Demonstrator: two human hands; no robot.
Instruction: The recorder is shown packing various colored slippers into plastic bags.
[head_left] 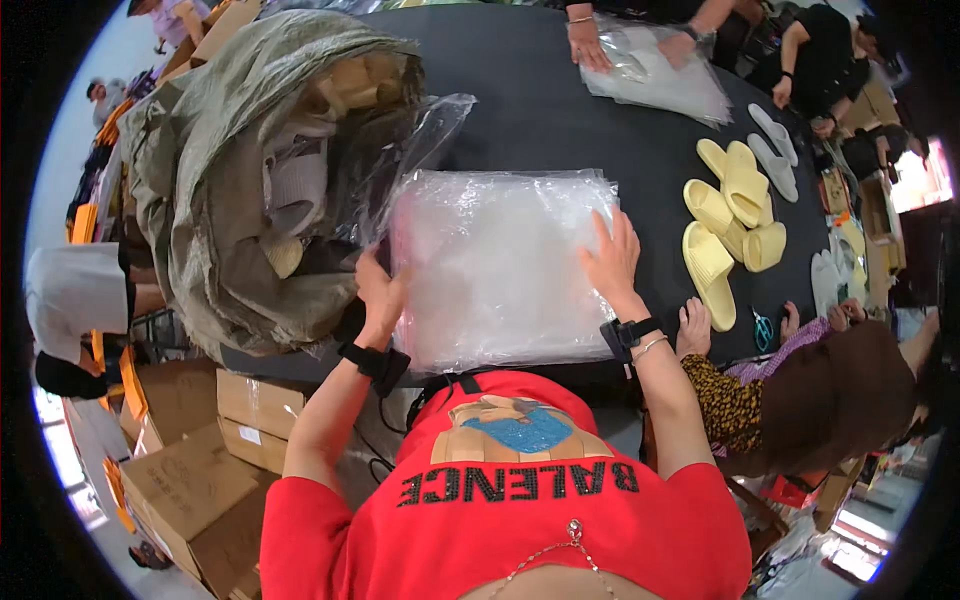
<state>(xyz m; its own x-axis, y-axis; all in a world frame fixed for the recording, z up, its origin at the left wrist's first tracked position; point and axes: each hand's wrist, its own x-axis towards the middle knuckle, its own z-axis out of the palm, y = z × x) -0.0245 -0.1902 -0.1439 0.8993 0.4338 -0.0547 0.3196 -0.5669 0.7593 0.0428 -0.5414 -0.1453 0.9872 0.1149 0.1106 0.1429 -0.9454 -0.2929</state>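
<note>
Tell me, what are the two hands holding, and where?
The stack of clear plastic bags: the left hand touches its left edge, the right hand lies flat on its right side. Neither clearly grips it.

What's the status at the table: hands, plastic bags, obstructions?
Left hand and right hand open, flat on stack of clear plastic bags. Big sack crowds left edge. Yellow slippers lie apart, right.
</note>
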